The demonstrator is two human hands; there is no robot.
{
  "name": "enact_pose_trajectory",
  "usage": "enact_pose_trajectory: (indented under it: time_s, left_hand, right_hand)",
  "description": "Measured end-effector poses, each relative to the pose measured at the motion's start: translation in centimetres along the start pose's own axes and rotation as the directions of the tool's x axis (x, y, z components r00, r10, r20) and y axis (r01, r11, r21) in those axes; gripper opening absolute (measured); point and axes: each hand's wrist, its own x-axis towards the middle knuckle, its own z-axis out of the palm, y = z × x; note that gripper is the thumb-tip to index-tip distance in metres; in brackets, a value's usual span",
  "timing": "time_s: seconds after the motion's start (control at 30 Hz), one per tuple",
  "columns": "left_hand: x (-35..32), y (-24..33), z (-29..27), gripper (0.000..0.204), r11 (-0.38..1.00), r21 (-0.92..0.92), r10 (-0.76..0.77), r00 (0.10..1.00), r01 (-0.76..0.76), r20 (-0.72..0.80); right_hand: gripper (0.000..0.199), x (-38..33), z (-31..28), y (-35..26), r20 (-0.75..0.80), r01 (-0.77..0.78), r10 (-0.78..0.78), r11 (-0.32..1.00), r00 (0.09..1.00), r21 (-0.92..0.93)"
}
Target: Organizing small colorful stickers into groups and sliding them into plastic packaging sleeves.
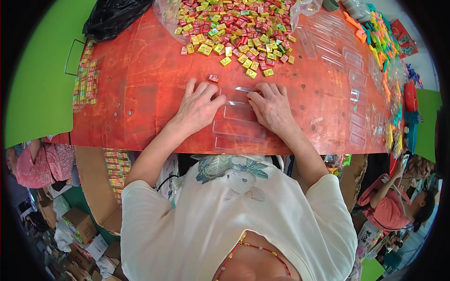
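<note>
Fingers of the left hand [200,105] are curled and slightly parted, with the thumb brought to the left side of a clear plastic tray [238,96]; those of the right hand [272,107] are bent downward, thumb and forefinger brought to its right side. Whether the plastic is pinched or merely touched cannot be told, since the fingertips are partly hidden by the knuckles and the tray is see-through.

The tray is set on the red tabletop [154,100], between the two hands and in front of the torso. Its long axis is laid across from left to right, nearly parallel to the near table edge; no front end can be made out. More clear trays [239,129] are laid nearer the body in the same direction, their outlines faint, so that separate pieces and overlapping ones can hardly be distinguished.

One small red block [213,78] is seen just beyond the left fingertips. Farther off, a heap of red and yellow blocks [239,33] is cut off by the upper edge, and the printing on them is too small to be made out. At the right, further transparent trays [357,100] are blurred by glare and overlap.
</note>
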Motion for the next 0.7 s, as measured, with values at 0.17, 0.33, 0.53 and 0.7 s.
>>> enact_pose_trajectory:
  time_s: [0.17, 0.33, 0.53, 0.7]
  left_hand:
    - [-0.5, -0.2, -0.3, 0.01, 0.989, -0.114, -0.1, 0.994, 0.094, -0.049]
    - [-0.2, -0.2, -0.4, 0.005, 0.964, -0.196, -0.203, 0.974, 0.181, -0.098]
    - [-0.1, 0.0, -0.6, 0.009, 0.947, -0.248, -0.234, 0.966, 0.202, -0.108]
    - [0.4, 0.1, -0.9, 0.012, 0.903, -0.363, -0.288, 0.951, 0.229, -0.114]
  right_hand:
    - [0.016, 0.5, -0.4, -0.2, -0.002, 0.011, -0.011, 0.993, 1.0, 0.12]
    - [0.017, 1.2, -0.5, -0.3, -0.006, -0.007, 0.009, 0.97, 1.0, 0.243]
    - [0.013, 1.3, -0.2, -0.5, -0.011, -0.007, 0.011, 0.945, 1.0, 0.326]
    - [0.013, 1.4, -0.9, -0.6, 0.046, -0.086, 0.073, 0.883, 0.996, 0.461]
